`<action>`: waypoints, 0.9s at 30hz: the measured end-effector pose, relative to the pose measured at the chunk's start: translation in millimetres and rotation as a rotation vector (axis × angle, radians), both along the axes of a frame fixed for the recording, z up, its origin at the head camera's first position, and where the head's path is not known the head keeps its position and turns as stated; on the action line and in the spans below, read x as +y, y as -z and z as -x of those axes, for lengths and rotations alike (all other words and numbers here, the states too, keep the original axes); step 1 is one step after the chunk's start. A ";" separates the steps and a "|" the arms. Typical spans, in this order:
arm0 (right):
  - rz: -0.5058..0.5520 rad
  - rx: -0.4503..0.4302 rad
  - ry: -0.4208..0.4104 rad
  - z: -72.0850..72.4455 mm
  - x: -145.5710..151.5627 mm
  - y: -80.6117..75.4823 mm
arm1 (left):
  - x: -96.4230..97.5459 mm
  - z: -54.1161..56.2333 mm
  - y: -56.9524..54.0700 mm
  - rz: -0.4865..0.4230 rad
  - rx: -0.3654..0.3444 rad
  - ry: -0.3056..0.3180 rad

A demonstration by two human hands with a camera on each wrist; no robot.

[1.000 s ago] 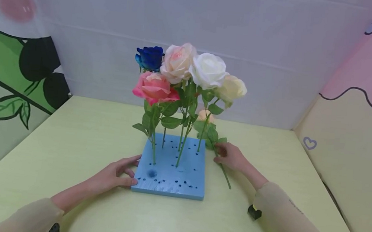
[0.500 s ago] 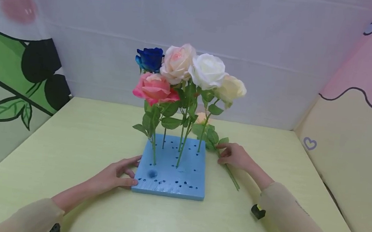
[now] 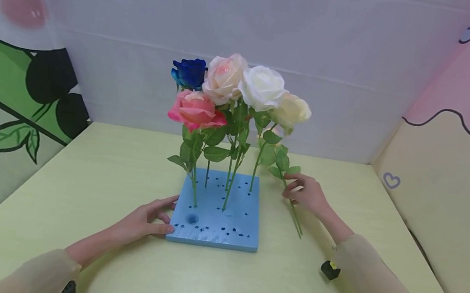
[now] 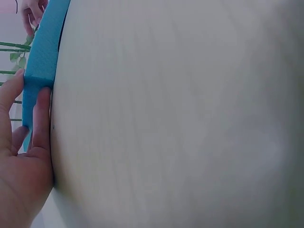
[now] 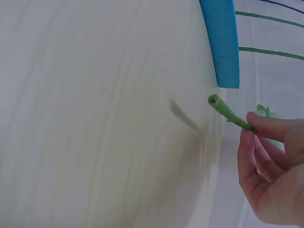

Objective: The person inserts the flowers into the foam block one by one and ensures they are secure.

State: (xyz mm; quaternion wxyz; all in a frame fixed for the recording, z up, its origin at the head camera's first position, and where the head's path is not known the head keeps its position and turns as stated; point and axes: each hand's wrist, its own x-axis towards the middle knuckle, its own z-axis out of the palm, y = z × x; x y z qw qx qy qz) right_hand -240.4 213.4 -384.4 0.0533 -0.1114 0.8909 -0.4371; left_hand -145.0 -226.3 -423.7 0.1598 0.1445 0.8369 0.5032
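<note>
In the head view, a blue foam board (image 3: 236, 222) with many small holes lies on the table. Upright in it stand artificial roses: a blue rose (image 3: 188, 73), a pale pink rose (image 3: 225, 79), a white rose (image 3: 262, 89), a cream rose (image 3: 292, 110) and a coral-pink rose (image 3: 196, 110). My left hand (image 3: 152, 216) touches the board's left side, fingers mostly straight, thumb at the front corner. To the board's right, my right hand (image 3: 308, 195) pinches a leafy rose stem (image 5: 230, 114) between thumb and fingertips; its cut end is off the table. That rose's head is mostly hidden behind leaves.
The pale yellow table (image 3: 205, 280) extends around the board. A light cloth wall (image 3: 331, 71) stands behind, with painted panels at both sides. A small black object (image 3: 330, 270) is beside the right sleeve.
My right hand has moved right and slightly away from me, carrying the rose; its head and leaves have shifted up and right. The left hand and board have stayed put.
</note>
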 end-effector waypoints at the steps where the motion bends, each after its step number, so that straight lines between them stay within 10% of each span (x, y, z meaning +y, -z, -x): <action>1: 0.013 0.008 0.013 -0.7 1.3 -1.0 | -0.2 0.0 0.4 -0.006 -0.003 0.002; 27: 0.261 0.199 0.194 -10.7 12.2 -38.1 | -0.3 1.1 2.8 -0.024 -0.005 0.006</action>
